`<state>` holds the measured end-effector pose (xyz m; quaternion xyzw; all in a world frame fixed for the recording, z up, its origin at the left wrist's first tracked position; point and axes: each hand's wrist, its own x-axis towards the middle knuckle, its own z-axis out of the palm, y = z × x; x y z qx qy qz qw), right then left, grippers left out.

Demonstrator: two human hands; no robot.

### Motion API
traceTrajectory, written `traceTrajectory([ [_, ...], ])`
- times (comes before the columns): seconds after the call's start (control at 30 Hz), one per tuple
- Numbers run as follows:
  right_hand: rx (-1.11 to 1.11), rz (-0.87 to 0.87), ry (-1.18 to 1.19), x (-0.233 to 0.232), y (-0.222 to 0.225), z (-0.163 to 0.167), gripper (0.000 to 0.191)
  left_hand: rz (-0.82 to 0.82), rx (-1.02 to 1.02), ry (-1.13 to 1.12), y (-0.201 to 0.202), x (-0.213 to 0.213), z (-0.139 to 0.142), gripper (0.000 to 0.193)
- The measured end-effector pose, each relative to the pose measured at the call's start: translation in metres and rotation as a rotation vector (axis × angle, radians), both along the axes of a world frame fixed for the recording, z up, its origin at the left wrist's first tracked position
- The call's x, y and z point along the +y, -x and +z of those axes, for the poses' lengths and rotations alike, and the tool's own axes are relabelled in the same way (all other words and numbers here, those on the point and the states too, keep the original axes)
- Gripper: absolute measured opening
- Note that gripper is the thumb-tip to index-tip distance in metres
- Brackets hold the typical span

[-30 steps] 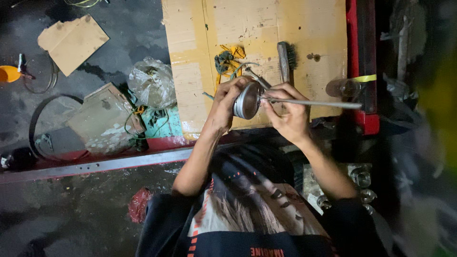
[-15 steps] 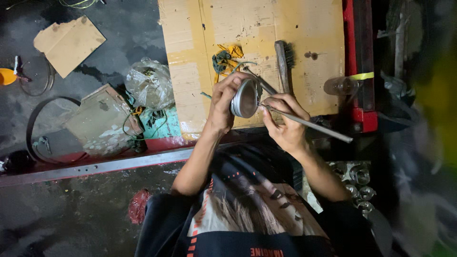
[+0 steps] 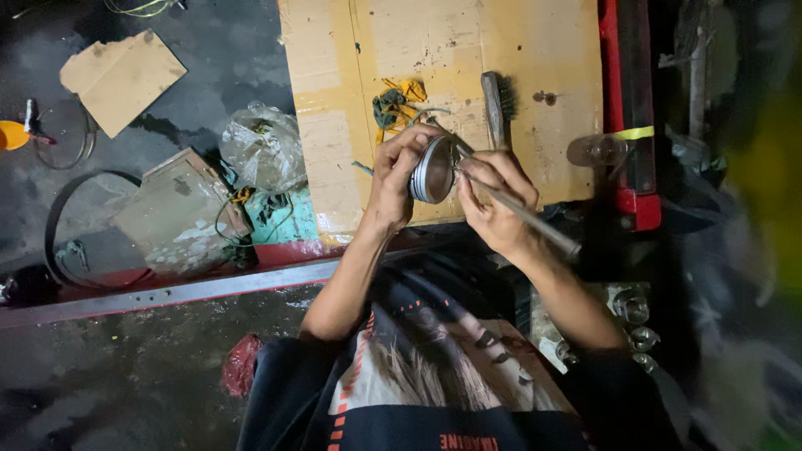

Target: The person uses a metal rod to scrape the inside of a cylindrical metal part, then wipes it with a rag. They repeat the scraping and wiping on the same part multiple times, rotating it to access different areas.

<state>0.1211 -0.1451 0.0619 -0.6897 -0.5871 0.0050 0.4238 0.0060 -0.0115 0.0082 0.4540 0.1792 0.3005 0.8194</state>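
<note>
The round metal piston (image 3: 432, 169), grey and shiny with ring grooves around its side, sits in the air just above the near edge of the cardboard sheet (image 3: 535, 50), its flat face turned toward the right. The left hand (image 3: 393, 179) is wrapped around its far side, fingers curled tight on the rim, while the right hand (image 3: 493, 200) pinches shut on a thin metal rod (image 3: 526, 215) whose tip touches the piston's edge. A dark-bristled wooden brush (image 3: 494, 104) lies on the cardboard sheet just beyond the piston, beside a yellow-and-green rag (image 3: 393, 102).
</note>
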Motion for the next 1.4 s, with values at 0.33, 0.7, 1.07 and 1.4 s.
traceTrajectory([
  [0.33, -0.038, 0.003, -0.013, 0.003, -0.003, -0.009, 0.019, 0.009, -0.038, 0.108, -0.004, -0.001, -0.008, 0.04],
  [0.7, -0.033, -0.001, 0.005, 0.003, -0.003, -0.011, 0.015, 0.003, -0.127, 0.138, -0.008, 0.001, -0.021, 0.04],
  [1.07, -0.085, 0.087, 0.044, -0.001, -0.008, -0.009, 0.017, 0.013, -0.08, 0.209, -0.013, -0.002, -0.026, 0.035],
  [1.4, -0.135, 0.108, 0.052, -0.003, -0.015, -0.019, 0.017, 0.0, -0.057, 0.36, -0.019, -0.005, -0.037, 0.032],
])
